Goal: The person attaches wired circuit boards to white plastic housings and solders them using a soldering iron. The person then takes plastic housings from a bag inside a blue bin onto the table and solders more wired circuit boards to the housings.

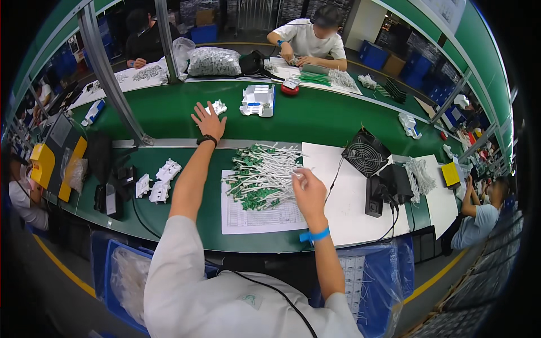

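Note:
My left hand [209,121] reaches over the raised green surface, palm down with fingers spread. Just beyond its fingertips is a small white plastic part [219,106]; whether they touch cannot be made out. Below and to the right lies a heap of white cables [276,169] with small green circuit boards [248,197] on their ends, resting on a printed sheet [242,224]. At the heap's right edge, my right hand [310,194] has its fingers curled and pinched by the cable ends. What sits between those fingertips is too small to tell.
White plastic housings [160,183] lie at left, near a yellow-and-grey machine [56,160]. A black fan [366,152] and black power boxes [389,183] stand on white board at right. A metal post [107,73] rises at left. Opposite, a person [315,42] works.

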A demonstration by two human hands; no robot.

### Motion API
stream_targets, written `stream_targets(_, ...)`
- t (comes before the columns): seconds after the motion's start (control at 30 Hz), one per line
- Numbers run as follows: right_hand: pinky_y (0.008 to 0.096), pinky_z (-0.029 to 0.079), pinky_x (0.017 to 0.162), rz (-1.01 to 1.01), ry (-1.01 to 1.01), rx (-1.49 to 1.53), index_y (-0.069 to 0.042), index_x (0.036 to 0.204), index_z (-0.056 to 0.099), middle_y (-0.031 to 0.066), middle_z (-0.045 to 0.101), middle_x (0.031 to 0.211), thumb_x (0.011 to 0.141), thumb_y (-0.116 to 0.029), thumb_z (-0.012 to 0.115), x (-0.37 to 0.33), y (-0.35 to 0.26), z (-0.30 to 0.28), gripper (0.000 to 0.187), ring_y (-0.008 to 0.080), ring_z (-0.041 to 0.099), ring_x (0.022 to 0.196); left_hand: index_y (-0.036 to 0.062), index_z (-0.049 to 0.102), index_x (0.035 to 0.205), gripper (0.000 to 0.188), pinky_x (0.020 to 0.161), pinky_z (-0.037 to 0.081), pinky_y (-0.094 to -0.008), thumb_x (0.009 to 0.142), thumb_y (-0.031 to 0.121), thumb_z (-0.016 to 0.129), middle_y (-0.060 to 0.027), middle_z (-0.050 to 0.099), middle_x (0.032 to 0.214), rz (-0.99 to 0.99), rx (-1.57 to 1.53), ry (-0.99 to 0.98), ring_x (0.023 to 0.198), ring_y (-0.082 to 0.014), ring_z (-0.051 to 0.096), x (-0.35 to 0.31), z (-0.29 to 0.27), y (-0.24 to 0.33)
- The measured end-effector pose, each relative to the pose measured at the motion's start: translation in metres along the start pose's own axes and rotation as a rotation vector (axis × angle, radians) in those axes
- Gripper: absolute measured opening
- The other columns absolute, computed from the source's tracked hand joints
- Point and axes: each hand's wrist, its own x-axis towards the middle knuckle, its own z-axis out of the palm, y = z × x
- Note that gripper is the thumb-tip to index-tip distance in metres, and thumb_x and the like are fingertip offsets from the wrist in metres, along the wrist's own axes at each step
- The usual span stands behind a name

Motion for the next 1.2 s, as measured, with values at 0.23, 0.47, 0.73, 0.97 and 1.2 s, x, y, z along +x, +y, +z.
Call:
stream_targets(0.23, 0.0457, 0.045, 0.089, -0.485, -0.164, -0.338, -0.004, 0.095, 0.071, 0.0153, 0.063, 0.099, 0.083, -0.006, 0.063, 0.091, 0.073, 0.115, 0.014, 0.0332, 0.060, 0.099, 0.0004, 0.067, 0.121, 0.077, 0.100, 0.050, -0.0524, 0.081, 0.067, 0.068, -0.0255, 0.069, 0.120, 0.248, 0.002, -0.838, 0.114, -0.0402, 0.066, 0.005, -0.111, -0.097)
stream_targets(0.47, 0.0488, 0.045, 0.088, -0.366, -0.307, -0.433, -0.006, 0.088, 0.074, 0.0149, 0.063, 0.101, 0.083, -0.011, 0.066, 0.116, 0.087, 0.136, 0.011, 0.0335, 0.060, 0.101, -0.0049, 0.067, 0.124, 0.092, 0.098, 0.052, -0.0438, 0.065, 0.065, 0.081, -0.0261, 0.068, 0.121, 0.212, -0.081, -0.939, 0.114, -0.0402, 0.065, -0.049, -0.166, -0.194)
stream_targets(0.73, 0.0440, 0.048, 0.081, -0.477, -0.011, -0.274, -0.005, 0.095, 0.071, 0.0121, 0.063, 0.091, 0.092, -0.011, 0.064, 0.114, 0.052, 0.102, 0.010, 0.0301, 0.061, 0.092, -0.0021, 0.066, 0.120, 0.068, 0.099, 0.051, -0.0430, 0.066, 0.036, 0.084, -0.0209, 0.064, 0.115, 0.275, -0.229, -0.703, 0.110, -0.0399, 0.062, -0.084, -0.168, -0.200)
stream_targets(0.97, 0.0364, 0.052, 0.069, -0.423, 0.192, 0.350, 0.002, 0.104, 0.068, 0.0140, 0.067, 0.088, 0.094, 0.001, 0.064, 0.092, -0.015, 0.061, 0.011, 0.0284, 0.065, 0.076, -0.0019, 0.061, 0.123, 0.059, 0.101, 0.048, -0.0424, 0.071, 0.021, 0.078, -0.0201, 0.061, 0.117, 0.458, -0.588, -0.347, 0.112, -0.0382, 0.057, -0.080, -0.207, -0.132)
stream_targets(1.2, 0.0315, 0.055, 0.081, -0.232, -0.063, 0.595, 0.003, 0.094, 0.068, 0.0120, 0.074, 0.092, 0.092, -0.006, 0.070, 0.066, -0.090, 0.050, 0.010, 0.0204, 0.071, 0.087, -0.0028, 0.056, 0.130, 0.066, 0.100, 0.047, -0.0420, 0.069, 0.015, 0.077, -0.0169, 0.062, 0.121, 0.789, -0.595, -0.228, 0.109, -0.0340, 0.055, -0.076, -0.273, -0.026)
